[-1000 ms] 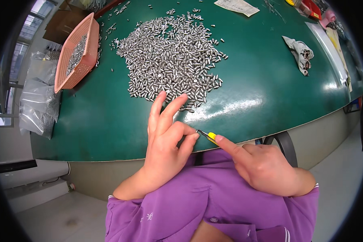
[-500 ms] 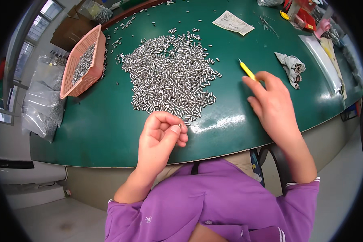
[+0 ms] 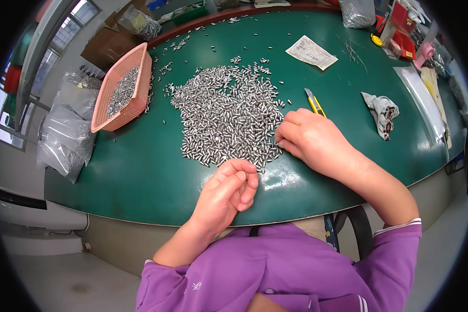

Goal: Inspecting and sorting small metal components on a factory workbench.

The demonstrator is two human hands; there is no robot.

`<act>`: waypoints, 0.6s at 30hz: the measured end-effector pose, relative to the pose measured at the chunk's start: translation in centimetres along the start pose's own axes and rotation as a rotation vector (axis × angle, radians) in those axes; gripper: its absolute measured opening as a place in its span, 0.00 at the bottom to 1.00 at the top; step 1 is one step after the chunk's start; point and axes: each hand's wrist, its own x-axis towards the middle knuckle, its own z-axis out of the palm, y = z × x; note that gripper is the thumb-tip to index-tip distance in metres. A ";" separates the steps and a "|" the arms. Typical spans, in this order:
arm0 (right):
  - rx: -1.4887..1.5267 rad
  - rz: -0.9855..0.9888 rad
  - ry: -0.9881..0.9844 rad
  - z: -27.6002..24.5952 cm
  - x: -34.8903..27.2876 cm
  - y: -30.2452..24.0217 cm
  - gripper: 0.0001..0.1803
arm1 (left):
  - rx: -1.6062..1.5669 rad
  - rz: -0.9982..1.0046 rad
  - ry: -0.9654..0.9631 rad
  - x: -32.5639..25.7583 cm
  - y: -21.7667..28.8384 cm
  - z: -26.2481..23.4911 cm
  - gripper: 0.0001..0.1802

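Observation:
A wide heap of small silvery metal pins with rounded ends (image 3: 229, 114) covers the middle of the green table. At its near edge is my left hand (image 3: 226, 192), palm turned up, fingers curled and thumb pressed to the index finger. Whatever the thumb and finger pinch is too small to make out. My right hand (image 3: 314, 140) reaches the heap's right edge, its thumb and fingertips drawn together; the hand hides what lies between them. Just beyond its knuckles lies a yellow utility knife (image 3: 315, 103) with its blade out, on the tabletop.
A pink plastic basket (image 3: 120, 122) of metal pins stands at left, beside clear bags (image 3: 62, 143) of parts. Rightward lie a printed paper slip (image 3: 312, 52), thin wires (image 3: 354, 54), a crumpled stained cloth (image 3: 382, 114) and plastic sleeves (image 3: 418, 101). Loose pins are scattered toward the back.
My right hand has moved left from the yellow knife to the heap's edge, and its fingers have come together. The knife lies apart from it. The small metal piece in my left fingers no longer shows.

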 end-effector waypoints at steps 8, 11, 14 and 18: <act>0.321 -0.229 0.103 0.9 0.9 -1.0 0.08 | 0.121 -0.007 0.038 0.8 -0.1 0.7 0.07; 0.364 -0.220 0.098 1.0 0.7 -1.2 0.09 | 0.134 -0.021 0.028 0.9 -0.2 0.6 0.07; 0.441 -0.222 0.074 1.4 0.5 -1.1 0.09 | 0.162 -0.019 0.072 1.0 -0.2 1.1 0.07; 0.506 -0.152 0.066 2.0 0.2 -1.3 0.08 | 0.197 -0.015 0.066 1.0 -0.2 0.8 0.07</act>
